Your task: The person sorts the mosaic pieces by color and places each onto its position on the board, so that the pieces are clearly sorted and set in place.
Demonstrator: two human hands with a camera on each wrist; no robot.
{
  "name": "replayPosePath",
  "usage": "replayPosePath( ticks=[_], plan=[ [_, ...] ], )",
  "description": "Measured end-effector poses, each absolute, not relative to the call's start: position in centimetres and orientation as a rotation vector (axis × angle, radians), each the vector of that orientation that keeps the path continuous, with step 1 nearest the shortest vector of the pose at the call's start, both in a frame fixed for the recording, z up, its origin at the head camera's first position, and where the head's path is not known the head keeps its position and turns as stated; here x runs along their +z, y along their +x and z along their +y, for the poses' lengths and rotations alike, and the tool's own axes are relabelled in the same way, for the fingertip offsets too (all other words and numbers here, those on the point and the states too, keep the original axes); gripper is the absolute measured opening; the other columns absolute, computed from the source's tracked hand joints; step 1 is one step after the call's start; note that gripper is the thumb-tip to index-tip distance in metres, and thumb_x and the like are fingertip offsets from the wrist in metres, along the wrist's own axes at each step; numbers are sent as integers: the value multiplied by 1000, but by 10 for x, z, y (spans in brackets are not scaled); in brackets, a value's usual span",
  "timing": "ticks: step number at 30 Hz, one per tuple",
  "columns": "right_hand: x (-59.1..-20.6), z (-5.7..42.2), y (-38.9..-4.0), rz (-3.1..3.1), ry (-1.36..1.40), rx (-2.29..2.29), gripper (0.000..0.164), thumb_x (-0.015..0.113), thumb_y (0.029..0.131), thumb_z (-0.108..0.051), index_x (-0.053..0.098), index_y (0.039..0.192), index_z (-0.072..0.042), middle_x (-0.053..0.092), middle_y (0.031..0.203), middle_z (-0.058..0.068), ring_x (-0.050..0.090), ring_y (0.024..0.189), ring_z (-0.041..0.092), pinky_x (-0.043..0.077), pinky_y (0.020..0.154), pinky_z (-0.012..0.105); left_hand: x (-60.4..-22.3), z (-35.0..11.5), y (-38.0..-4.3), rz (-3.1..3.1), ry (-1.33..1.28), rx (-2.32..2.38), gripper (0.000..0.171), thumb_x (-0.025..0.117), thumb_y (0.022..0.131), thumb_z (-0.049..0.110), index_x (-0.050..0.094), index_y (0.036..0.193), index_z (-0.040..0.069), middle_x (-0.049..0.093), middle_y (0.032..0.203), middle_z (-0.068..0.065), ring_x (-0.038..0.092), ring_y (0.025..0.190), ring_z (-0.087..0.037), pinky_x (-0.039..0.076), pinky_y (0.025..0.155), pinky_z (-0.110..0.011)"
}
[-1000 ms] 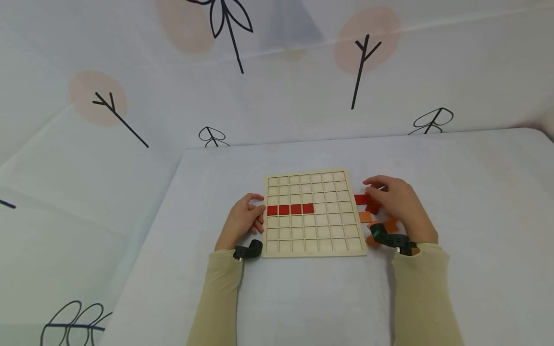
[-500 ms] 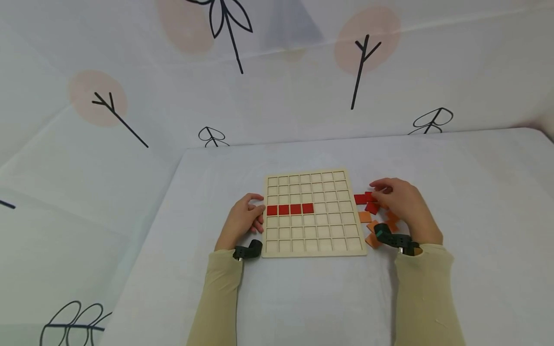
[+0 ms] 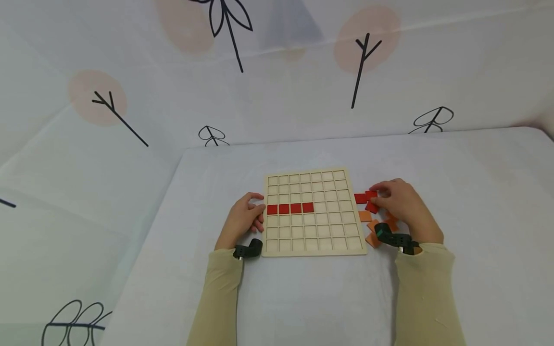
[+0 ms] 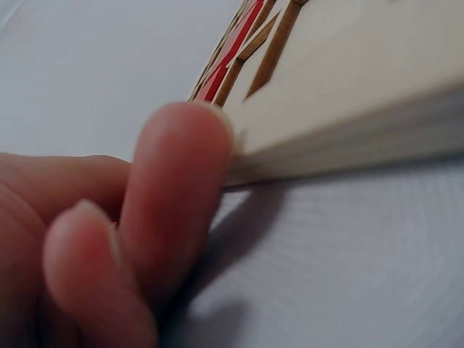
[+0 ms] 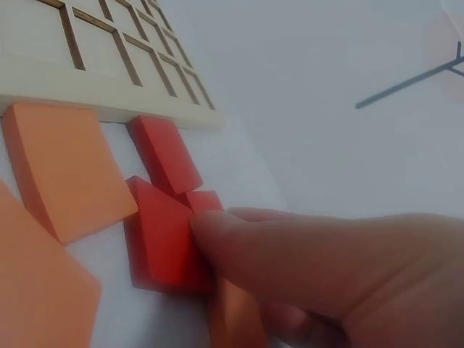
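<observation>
The pale wooden grid board (image 3: 313, 253) lies flat on the table, with a row of red square tiles (image 3: 295, 208) filling several cells from its left side. My left hand (image 3: 243, 215) rests at the board's left edge, its fingers loosely bent. A fingertip (image 4: 185, 138) touches that edge in the left wrist view. Right of the board, my right hand (image 3: 403, 205) reaches over loose tiles. Its thumb (image 5: 246, 243) is against a red tile (image 5: 203, 201), beside another red tile (image 5: 163, 243). The thumb hides whether the other fingers grip the tile.
Orange square tiles (image 3: 365, 216) lie scattered below the red ones, some partly under my right wrist camera (image 3: 383, 231). One more red tile (image 3: 360, 198) lies against the board's right edge. White cloth covers the table (image 3: 320, 302) and the wall behind (image 3: 285, 105).
My right hand has shifted slightly right, then its thumb has come down nearer the red tile. My left hand and the board have stayed put.
</observation>
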State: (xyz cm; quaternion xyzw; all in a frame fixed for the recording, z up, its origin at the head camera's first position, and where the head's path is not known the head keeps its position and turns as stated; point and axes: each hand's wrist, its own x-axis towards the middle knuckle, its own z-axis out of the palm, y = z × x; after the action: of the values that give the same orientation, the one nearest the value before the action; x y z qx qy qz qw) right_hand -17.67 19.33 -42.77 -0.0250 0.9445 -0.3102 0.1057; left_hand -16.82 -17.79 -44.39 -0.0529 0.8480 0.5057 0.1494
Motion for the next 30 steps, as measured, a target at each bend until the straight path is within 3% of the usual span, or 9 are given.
replayPosePath(
  ticks=[16, 23, 30],
  plan=[
    [-426, 193, -176, 2719, -17, -1030, 27, 54, 88, -18, 51, 112, -6, 53, 104, 17, 45, 92, 32, 41, 75, 42, -444, -178, -169, 2438, -150, 1448, 28, 54, 90, 27, 46, 116, 21, 59, 71, -12, 61, 53, -26, 49, 47, -31],
    [-425, 193, -176, 2702, 27, -1074, 35, 52, 90, -28, 49, 119, -8, 50, 112, 19, 42, 97, 34, 40, 78, 48, -444, -177, -168, 2443, -169, 1441, 28, 55, 89, 27, 46, 115, 21, 58, 70, -11, 61, 52, -25, 49, 46, -31],
    [-423, 192, -176, 2734, 90, -1128, 38, 53, 89, -33, 50, 119, -9, 51, 109, 18, 44, 95, 33, 43, 72, 42, -442, -177, -169, 2441, -172, 1439, 28, 54, 90, 26, 46, 116, 21, 59, 71, -11, 61, 52, -25, 49, 46, -31]
  ],
)
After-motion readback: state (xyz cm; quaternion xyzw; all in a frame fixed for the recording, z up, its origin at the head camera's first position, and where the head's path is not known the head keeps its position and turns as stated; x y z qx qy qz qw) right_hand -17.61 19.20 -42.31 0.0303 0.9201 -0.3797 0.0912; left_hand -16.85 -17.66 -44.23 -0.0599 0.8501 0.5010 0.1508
